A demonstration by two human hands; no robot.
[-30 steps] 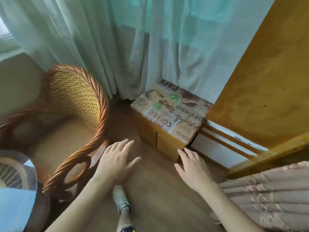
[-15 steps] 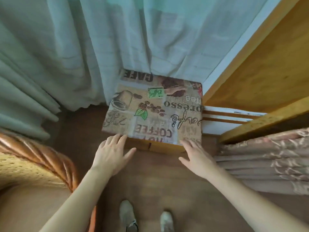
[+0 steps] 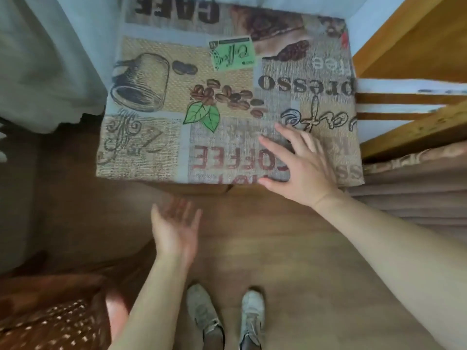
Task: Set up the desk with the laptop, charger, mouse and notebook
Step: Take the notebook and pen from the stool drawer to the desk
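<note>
1. A low counter point(image 3: 156, 137) covered with a coffee-print cloth is seen from above, standing against a pale curtain point(image 3: 50, 72), with a wooden frame point(image 3: 417, 41) on its right side and a wicker chair point(image 3: 50, 322) at the lower left.

2. The right hand point(image 3: 300, 168) is laid over the near right part of the cloth, fingers spread and empty; whether the palm presses the cloth or hovers just above it cannot be told, since the hand is blurred.

3. The left hand point(image 3: 174, 231) is held in front of the counter's near edge, over the wooden floor point(image 3: 278, 248), palm turned partly up, fingers loosely spread, nothing held. It is also blurred.

4. No laptop, charger, mouse or notebook is to be seen anywhere in view; the cloth carries nothing. Where those things lie cannot be told from this view.

5. The relation that matters: the counter lies straight ahead of the feet point(image 3: 225, 317), its longer side running left to right across the view. The right hand is already on or over it, so it is the nearer grip; the left is short of the near edge and toward the counter's middle.

6. It is judged that the set-up has barely begun and that the surface is being checked or the cloth smoothed. The things would first have to be fetched from outside the view.

7. A loose cloth may slide or wrinkle under a laptop, so it would be best flattened before anything is placed.
</note>
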